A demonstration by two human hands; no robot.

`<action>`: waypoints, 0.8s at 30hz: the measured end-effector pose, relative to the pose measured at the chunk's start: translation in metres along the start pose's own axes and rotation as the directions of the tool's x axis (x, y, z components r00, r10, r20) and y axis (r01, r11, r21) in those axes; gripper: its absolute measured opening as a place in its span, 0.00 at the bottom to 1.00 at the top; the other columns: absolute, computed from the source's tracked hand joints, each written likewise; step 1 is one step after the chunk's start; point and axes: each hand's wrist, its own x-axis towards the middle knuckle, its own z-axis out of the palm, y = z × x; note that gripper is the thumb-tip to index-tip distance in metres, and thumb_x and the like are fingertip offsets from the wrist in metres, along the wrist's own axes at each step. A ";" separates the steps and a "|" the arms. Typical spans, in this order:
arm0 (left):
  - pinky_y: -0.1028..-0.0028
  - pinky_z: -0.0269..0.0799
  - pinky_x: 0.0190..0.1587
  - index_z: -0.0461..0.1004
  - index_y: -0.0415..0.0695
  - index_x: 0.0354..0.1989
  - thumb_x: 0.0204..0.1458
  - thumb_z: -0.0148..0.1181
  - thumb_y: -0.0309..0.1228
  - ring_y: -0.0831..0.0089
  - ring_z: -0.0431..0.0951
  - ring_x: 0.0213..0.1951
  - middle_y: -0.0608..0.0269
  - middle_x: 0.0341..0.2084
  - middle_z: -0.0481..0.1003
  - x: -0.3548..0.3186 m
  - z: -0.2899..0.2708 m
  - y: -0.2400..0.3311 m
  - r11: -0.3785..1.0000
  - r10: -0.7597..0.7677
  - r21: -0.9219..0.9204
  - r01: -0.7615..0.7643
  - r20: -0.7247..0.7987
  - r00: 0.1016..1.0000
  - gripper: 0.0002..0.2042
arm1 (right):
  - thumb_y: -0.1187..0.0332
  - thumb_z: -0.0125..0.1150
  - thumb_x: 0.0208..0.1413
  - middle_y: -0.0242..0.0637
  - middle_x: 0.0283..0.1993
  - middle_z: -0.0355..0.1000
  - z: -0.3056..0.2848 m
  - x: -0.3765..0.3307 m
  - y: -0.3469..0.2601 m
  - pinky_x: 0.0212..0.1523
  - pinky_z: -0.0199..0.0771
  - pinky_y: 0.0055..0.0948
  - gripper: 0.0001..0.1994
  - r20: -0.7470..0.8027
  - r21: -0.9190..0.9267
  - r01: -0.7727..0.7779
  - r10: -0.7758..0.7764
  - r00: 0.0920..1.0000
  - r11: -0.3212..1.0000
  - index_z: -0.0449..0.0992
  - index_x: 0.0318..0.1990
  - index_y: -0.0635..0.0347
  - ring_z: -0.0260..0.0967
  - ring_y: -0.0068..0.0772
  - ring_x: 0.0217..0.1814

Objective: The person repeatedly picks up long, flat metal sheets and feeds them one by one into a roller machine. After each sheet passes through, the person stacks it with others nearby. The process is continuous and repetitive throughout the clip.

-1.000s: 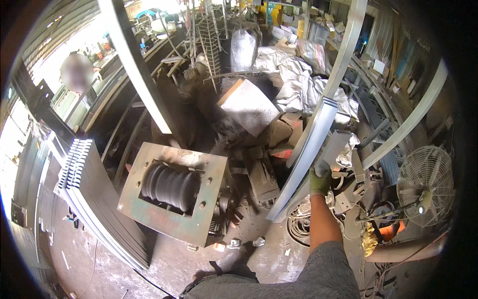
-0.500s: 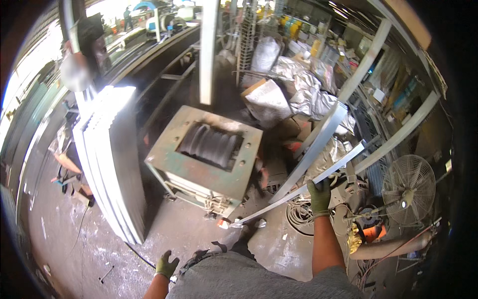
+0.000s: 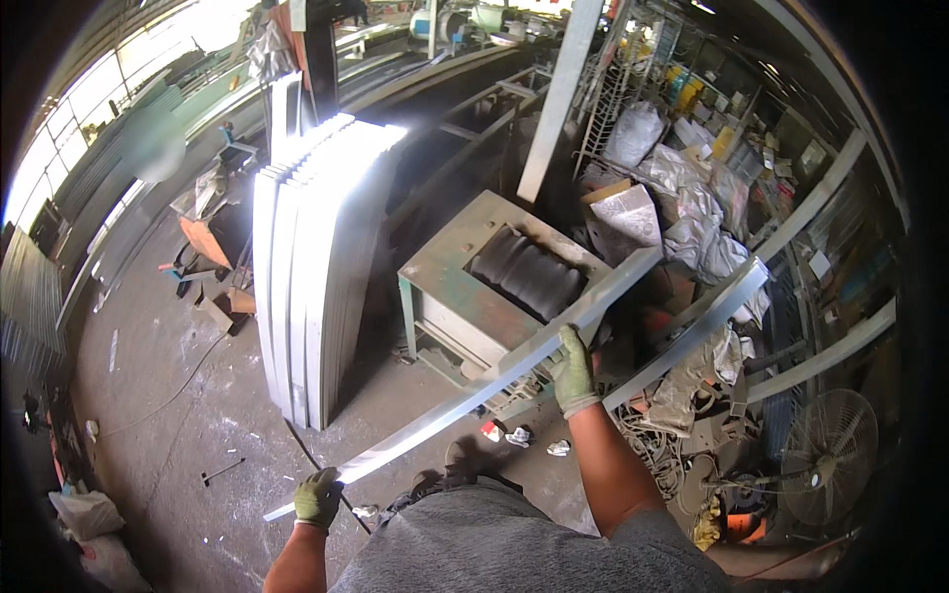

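Observation:
A long silvery metal bar (image 3: 425, 424) slants across in front of me, low at the left and raised at the right. My gloved left hand (image 3: 318, 497) is closed round it near its lower end. My gloved right hand (image 3: 573, 376) grips the same bar further up, its fingers over the top edge. Past the bar stands a worn greenish machine (image 3: 445, 265) with a dark ribbed roller (image 3: 527, 273) set in its top; the bar's upper part passes in front of it. To the left, a tall stack of bright metal channels (image 3: 331, 287) stands upright.
Another metal bar (image 3: 697, 326) leans at the right. A round fan (image 3: 828, 455) and coiled cables (image 3: 664, 465) are on that side. Silver sheeting and sacks (image 3: 697, 232) pile up behind. A dark cable (image 3: 301, 445) and a small T-shaped tool (image 3: 223, 471) lie on the floor.
My left hand, empty and apart before, has taken hold of the bar's lower end. The bar has come round to the left and flatter. The view has turned left.

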 end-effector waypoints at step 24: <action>0.50 0.83 0.42 0.83 0.56 0.46 0.61 0.67 0.50 0.44 0.87 0.39 0.54 0.36 0.86 -0.025 -0.087 0.101 0.910 -0.413 0.179 0.373 0.462 0.785 0.14 | 0.45 0.57 0.77 0.46 0.76 0.73 0.012 0.100 0.174 0.77 0.65 0.35 0.33 -0.062 -0.335 -0.156 0.144 0.988 0.929 0.74 0.73 0.66 0.68 0.39 0.78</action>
